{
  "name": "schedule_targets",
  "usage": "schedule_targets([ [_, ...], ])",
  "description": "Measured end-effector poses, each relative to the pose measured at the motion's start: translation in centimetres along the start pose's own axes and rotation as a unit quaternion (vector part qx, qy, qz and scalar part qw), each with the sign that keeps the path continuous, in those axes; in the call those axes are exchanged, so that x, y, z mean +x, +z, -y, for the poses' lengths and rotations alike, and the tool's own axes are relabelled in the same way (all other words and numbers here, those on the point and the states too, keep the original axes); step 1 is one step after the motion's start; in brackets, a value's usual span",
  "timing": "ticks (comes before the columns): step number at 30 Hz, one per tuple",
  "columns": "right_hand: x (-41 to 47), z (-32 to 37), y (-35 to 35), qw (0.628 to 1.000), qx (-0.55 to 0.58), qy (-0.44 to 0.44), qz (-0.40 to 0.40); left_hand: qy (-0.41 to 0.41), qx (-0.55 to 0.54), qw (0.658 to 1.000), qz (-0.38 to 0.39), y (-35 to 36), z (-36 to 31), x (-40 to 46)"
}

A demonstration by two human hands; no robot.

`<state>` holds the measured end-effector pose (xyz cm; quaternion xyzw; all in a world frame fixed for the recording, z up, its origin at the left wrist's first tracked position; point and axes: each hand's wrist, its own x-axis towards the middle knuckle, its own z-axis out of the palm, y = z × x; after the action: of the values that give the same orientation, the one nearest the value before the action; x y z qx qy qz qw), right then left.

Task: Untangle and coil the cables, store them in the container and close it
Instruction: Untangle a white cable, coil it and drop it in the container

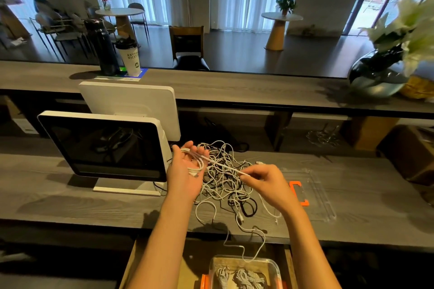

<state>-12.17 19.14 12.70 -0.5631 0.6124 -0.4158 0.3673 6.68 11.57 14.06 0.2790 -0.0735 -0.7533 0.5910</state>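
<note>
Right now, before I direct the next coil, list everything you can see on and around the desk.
cable tangle: one pile, white and black, desk centre
white cable: one, stretched between both hands
container: one, clear, orange clips, below desk edge, two coiled cables inside
lid: one, clear, orange latch, desk right
monitor: one, white, desk left
cup: one, white, upper counter
bottle: one, black, beside cup
vase: one, dark glass, counter right
left hand: palm up, loops around it
right hand: pinching cable
</note>
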Motion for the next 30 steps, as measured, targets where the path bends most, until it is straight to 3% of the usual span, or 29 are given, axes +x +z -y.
schedule_targets([
  [1,-0.1,0.2,0.0,1.000,-0.008,-0.009,0.014,0.009,0.005,1.000,-0.009,0.0,0.0,0.1],
  [3,-0.2,0.6,0.2,0.998,-0.030,-0.033,0.049,0.063,0.136,0.988,-0.044,-0.1,0.1,0.2],
  [4,-0.3,0.7,0.2,0.996,-0.040,-0.044,0.070,0.105,0.242,0.963,-0.062,-0.2,0.3,0.3],
  [7,-0.4,1.5,0.8,0.989,-0.040,-0.070,0.121,0.174,0.518,0.837,-0.038,0.0,1.1,-0.1],
  [10,-0.2,2.2,1.4,0.992,0.008,-0.091,0.085,0.091,0.646,0.757,0.026,0.3,1.6,-0.5],
  [15,0.4,2.0,2.1,0.995,0.062,-0.070,-0.032,-0.147,0.593,0.782,0.121,0.3,1.8,-2.0],
  [18,0.6,1.1,1.8,0.995,0.066,-0.032,-0.067,-0.216,0.586,0.754,0.207,0.0,1.4,-1.9],
  [20,0.5,0.9,1.7,0.994,0.098,-0.014,-0.050,-0.237,0.593,0.724,0.262,-0.2,1.1,-1.7],
  [24,0.5,0.6,1.3,0.992,0.124,0.007,-0.010,-0.238,0.579,0.702,0.340,-0.7,0.3,-1.7],
  [27,0.6,-0.2,0.7,0.996,0.089,0.010,-0.011,-0.184,0.566,0.749,0.290,-0.8,-0.1,-1.3],
  [30,0.7,-1.2,0.7,0.995,0.090,0.027,-0.017,-0.066,0.603,0.772,0.191,-0.8,0.1,-0.7],
])
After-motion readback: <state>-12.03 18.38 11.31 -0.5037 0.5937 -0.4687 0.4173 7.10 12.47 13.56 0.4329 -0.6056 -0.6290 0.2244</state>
